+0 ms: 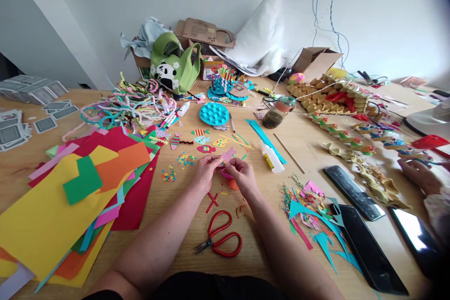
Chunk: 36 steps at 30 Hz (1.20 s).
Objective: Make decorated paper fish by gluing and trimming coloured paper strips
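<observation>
My left hand (206,171) and my right hand (242,174) meet over the middle of the wooden table (176,239). Both pinch a small pink paper fish (228,155) between their fingertips, holding it just above the tabletop. Under my right hand lie a pink and an orange paper scrap (232,183). Several finished paper fish (206,142) lie in a row just beyond the hands. Red-handled scissors (221,239) rest shut on the table between my forearms, with a small red paper cross (212,200) above them.
A stack of coloured paper sheets (70,197) fills the left. Pipe cleaners (130,103) and a green panda bag (174,68) are behind it. A glue bottle (272,157), teal scraps (312,220) and dark phones (353,192) lie right. Another person's hand (420,176) works at the far right.
</observation>
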### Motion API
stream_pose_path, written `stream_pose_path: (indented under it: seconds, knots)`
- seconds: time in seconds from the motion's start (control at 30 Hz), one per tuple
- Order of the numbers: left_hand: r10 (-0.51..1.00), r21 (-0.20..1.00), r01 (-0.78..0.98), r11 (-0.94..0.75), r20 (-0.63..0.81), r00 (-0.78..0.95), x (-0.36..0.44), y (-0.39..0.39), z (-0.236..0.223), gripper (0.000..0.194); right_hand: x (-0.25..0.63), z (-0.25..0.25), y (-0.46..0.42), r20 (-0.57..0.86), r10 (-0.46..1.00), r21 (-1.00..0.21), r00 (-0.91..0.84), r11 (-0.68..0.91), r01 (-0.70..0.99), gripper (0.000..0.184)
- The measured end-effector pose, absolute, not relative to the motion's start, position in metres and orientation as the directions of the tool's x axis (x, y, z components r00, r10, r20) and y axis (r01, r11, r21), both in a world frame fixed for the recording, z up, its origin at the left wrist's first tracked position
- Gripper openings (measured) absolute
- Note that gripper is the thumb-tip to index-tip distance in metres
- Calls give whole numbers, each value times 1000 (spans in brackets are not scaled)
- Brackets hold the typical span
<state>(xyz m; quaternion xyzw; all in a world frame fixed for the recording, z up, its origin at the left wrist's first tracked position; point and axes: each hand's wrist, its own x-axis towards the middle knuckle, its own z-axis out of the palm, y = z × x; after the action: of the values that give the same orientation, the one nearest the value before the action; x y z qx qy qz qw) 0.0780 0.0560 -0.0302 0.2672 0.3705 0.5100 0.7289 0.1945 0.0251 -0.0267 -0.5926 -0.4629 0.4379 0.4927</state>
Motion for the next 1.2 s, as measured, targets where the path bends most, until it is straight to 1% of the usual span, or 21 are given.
stream_pose_path:
  seconds: [0.17, 0.33, 0.5, 0.77, 0.9, 1.07, 1.2]
  knots:
    - [937, 759, -550, 349, -275, 214, 78, 55, -26, 15, 195, -26, 25, -61, 980, -992, 189, -81, 101, 33]
    - [920, 769, -511, 383, -269, 285, 78, 53, -27, 13, 196, -23, 25, -75, 979, -992, 189, -93, 90, 31]
    - [935, 804, -485, 345, -246, 256, 78, 55, -32, 11, 196, -23, 26, -66, 980, -991, 187, -86, 100, 28]
    - [931, 780, -512, 359, -263, 252, 77, 54, -27, 13, 195, -19, 25, -77, 980, -996, 182, -86, 39, 25]
    - [935, 789, -506, 348, -256, 244, 77, 53, -26, 15, 195, -21, 25, -72, 981, -994, 182, -85, 62, 24]
    - [935, 780, -517, 352, -262, 241, 77, 55, -28, 16, 196, -21, 25, -65, 982, -992, 177, -82, 91, 30]
    - [942, 753, -566, 335, -260, 212, 76, 58, -28, 18, 197, -18, 25, -25, 978, -992, 208, -50, 114, 43]
